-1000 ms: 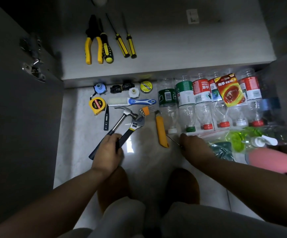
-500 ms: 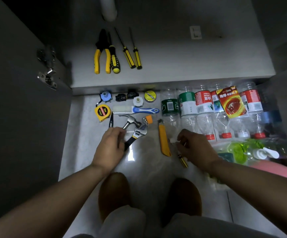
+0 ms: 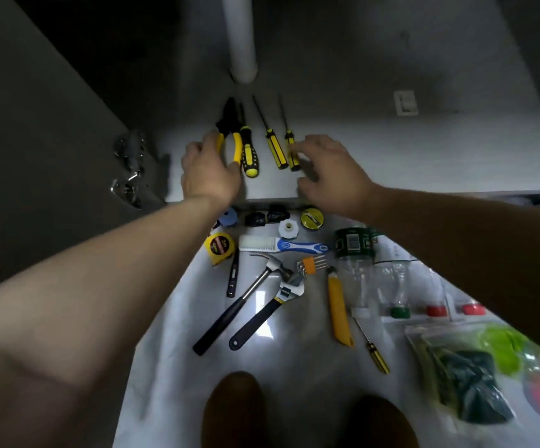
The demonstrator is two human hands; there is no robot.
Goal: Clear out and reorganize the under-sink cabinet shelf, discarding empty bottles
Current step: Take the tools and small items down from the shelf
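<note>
On the grey cabinet shelf lie yellow-handled pliers and three yellow-and-black screwdrivers in a row. My left hand rests on the left handle of the pliers, fingers loosely spread. My right hand hovers at the shelf's front edge, with its fingertips touching the rightmost screwdriver. Neither hand is closed around anything. Empty plastic bottles lie on the floor at the right, partly hidden by my right forearm.
A white drain pipe comes down behind the tools. The open door and hinge stand at left. On the floor lie a hammer, wrench, yellow knife, small screwdriver, tape measure, brush and a bag.
Both hands rose from the floor tools to the shelf. My right hand let go of the small screwdriver, which now lies on the floor. The view moved closer to the cabinet.
</note>
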